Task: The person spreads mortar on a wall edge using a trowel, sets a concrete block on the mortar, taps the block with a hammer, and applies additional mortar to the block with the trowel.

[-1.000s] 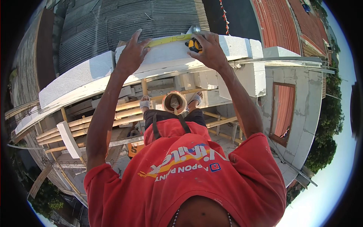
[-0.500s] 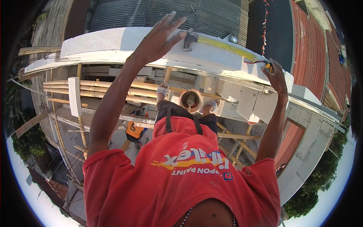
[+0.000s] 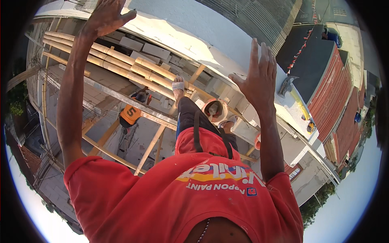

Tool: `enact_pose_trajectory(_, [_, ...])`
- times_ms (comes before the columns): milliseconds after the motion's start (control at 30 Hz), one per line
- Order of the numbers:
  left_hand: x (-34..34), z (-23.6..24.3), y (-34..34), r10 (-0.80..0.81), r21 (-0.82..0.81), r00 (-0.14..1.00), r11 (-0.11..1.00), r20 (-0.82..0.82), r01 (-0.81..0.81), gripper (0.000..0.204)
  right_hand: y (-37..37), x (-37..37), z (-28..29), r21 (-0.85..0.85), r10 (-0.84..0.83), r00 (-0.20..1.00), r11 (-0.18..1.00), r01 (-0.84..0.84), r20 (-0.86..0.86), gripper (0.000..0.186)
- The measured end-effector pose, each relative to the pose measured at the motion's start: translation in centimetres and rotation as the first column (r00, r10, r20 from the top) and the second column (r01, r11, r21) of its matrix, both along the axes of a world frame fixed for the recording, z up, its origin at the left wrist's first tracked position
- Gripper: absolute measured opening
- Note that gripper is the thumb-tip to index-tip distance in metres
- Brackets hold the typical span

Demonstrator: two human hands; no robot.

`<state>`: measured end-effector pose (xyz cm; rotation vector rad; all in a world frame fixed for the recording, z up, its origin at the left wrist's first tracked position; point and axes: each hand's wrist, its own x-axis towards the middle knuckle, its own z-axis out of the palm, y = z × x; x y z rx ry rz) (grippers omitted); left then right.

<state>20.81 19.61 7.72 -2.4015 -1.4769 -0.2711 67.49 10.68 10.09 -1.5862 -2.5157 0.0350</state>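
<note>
My left hand (image 3: 106,19) is raised over the far edge of the white wall (image 3: 188,42), thumb spread out; its fingertips run out of the top of the picture. My right hand (image 3: 259,77) reaches up over the same wall, fingers stretched and thumb apart, holding nothing. To its right, on the wall top, lies a hammer (image 3: 299,101) with a dark head and yellow handle. A yellow-and-black tape measure (image 3: 310,127) rests beyond the handle's end. Whether either palm touches the wall is unclear.
An orange-rimmed bucket (image 3: 215,110) holding a trowel-like tool stands between my feet. Bamboo poles (image 3: 109,60) form scaffolding at the left. Below, a co-worker in an orange shirt (image 3: 130,115) is among the beams. Corrugated roofs (image 3: 257,20) lie past the wall; a red roof (image 3: 328,97) is right.
The view has turned toward the left. My right hand has left the tape measure and opened over the wall. My left hand has moved along the wall to the left, away from the hammer.
</note>
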Motion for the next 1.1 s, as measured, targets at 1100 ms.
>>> enact_pose_trajectory(1100, [-4.4,1.3,10.4,-0.321,-0.7,0.911,0.712,-0.259,0.051,0.108,3.6,-1.1,-1.8,-0.014,-0.052,0.984,0.998,0.055,0.168,0.106])
